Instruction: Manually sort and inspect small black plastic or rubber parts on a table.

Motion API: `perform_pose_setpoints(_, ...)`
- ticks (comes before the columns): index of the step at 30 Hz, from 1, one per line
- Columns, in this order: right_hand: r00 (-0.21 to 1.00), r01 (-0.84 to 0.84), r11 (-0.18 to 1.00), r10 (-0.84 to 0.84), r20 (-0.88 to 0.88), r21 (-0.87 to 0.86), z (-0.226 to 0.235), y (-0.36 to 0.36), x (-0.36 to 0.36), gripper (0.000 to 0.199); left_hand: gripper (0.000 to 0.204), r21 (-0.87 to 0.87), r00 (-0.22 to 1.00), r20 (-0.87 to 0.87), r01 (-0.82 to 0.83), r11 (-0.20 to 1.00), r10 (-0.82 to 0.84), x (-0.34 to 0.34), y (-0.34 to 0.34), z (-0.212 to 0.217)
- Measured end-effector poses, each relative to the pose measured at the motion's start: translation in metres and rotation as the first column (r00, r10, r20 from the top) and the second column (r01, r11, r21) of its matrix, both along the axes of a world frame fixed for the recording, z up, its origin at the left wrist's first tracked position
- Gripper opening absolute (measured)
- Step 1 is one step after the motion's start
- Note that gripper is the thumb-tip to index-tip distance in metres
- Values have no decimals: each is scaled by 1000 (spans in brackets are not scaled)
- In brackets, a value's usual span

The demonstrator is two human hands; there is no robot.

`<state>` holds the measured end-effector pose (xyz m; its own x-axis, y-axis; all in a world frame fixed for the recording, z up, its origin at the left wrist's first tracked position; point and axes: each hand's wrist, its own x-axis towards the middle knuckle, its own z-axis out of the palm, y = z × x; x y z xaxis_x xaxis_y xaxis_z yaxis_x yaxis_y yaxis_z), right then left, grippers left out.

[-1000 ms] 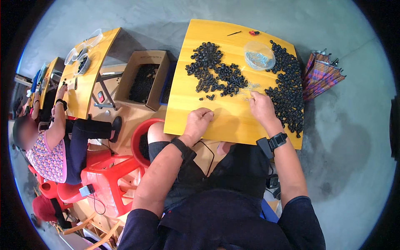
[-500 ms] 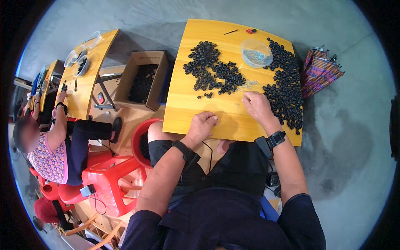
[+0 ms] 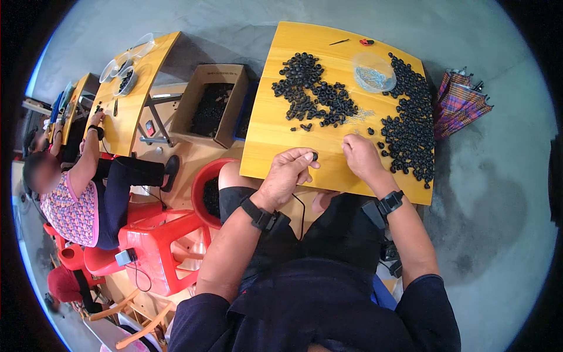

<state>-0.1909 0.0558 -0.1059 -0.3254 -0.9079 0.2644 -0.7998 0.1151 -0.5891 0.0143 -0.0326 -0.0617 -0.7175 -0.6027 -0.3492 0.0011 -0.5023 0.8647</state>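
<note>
A yellow wooden table (image 3: 275,132) carries two heaps of small black rings, one at the middle (image 3: 311,100) and one along the right side (image 3: 410,126). My left hand (image 3: 290,173) is at the near edge, pinching one black ring (image 3: 315,156) between thumb and fingers. My right hand (image 3: 360,155) rests on the table just right of it, fingers curled; what it holds is hidden. A clear plastic bowl (image 3: 373,73) of small metal pieces stands at the back, with a few pieces scattered in front of it.
A cardboard box (image 3: 211,105) of black rings sits left of the table, a red bucket (image 3: 205,190) by my left knee. Red plastic stools (image 3: 158,252) stand lower left. Another person (image 3: 76,188) works at a second yellow table (image 3: 129,100). A folded plaid umbrella (image 3: 460,105) lies right.
My left hand has lifted off the table edge with a black ring pinched in it. My right hand has drawn back from the right heap toward the near edge.
</note>
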Motion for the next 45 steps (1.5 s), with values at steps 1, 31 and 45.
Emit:
perform_pose_setpoints(1, 990, 12, 999, -5, 138, -46, 6, 1, 2, 9, 20, 15, 997, -70, 25, 1000, -24, 2, 0, 10)
perform_pose_setpoints(31, 505, -21, 961, 247, 827, -274, 142, 40, 94, 11, 20, -353, 975, -224, -90, 931, 10, 29, 42, 80)
perform_pose_setpoints(45, 656, -122, 941, 315, 686, -314, 145, 47, 92, 11, 17, -526, 996, -59, 29, 850, -70, 39, 38, 84)
